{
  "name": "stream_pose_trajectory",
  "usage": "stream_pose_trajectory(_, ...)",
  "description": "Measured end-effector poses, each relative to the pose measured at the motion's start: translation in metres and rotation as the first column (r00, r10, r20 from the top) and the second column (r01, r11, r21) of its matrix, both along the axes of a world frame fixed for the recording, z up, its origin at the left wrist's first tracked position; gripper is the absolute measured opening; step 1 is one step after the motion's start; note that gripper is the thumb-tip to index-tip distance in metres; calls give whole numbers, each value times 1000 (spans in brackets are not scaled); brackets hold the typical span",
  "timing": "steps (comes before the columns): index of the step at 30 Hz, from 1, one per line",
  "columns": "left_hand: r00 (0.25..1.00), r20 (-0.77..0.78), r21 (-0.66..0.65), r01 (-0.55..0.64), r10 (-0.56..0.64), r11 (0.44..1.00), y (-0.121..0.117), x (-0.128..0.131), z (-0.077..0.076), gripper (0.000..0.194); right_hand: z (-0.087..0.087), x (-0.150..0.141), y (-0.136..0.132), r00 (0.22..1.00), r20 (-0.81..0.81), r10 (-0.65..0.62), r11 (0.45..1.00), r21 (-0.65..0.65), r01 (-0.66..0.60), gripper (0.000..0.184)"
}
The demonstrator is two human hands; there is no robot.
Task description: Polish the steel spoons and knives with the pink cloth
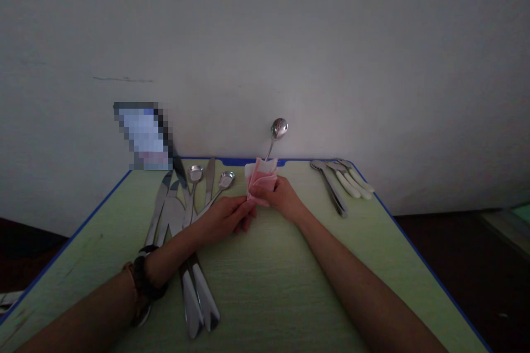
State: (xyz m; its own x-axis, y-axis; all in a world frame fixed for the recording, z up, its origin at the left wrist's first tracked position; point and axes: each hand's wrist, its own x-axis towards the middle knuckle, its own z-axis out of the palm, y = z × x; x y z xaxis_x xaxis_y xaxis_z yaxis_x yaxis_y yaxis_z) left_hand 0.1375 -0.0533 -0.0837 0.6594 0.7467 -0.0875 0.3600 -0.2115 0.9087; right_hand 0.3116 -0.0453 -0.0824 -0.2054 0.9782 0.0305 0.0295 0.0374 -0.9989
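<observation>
Likely a home: a small table (265, 287) with cutlery (331, 187) against a plain wall (331, 38).

Round the left wrist sit a chunky band of dark, rounded beads (149, 273) and, just beside it, a thinner reddish-brown band (130, 282); the right wrist and both forearms are bare, without sleeves

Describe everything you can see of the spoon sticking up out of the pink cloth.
The spoon looks like shiny, silvery metal, with a rounded oval bowl and a slim neck. Its bowl is uppermost, leaning to the right, and shows reflections against the wall. The pink cloth hides the lower handle. The right hand grips the cloth; the left hand is at its lower edge. Whether any fingers touch the spoon is hidden.
</observation>
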Motion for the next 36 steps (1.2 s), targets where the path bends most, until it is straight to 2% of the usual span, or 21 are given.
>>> stream_pose_trajectory(8, 1000, 6, -30, 7, -6, 1000, -1, 0, 1, 42, 2, -1, -1, 1000, -15, -19, 1000, -24, 19, 26)
stream_pose_trajectory(24, 999, -36, 64, 19, -17, 998, 0, -1, 3, 37, 2, -1, 0, 1000, 15, -17, 1000, 8, 17, 25)
stream_pose_trajectory(36, 1000, 10, 9, -3, 3, 1000, 0, 0, 2, 41, -2, 0, 2, 1000, 12, 13, 1000, 4, -13, 27)
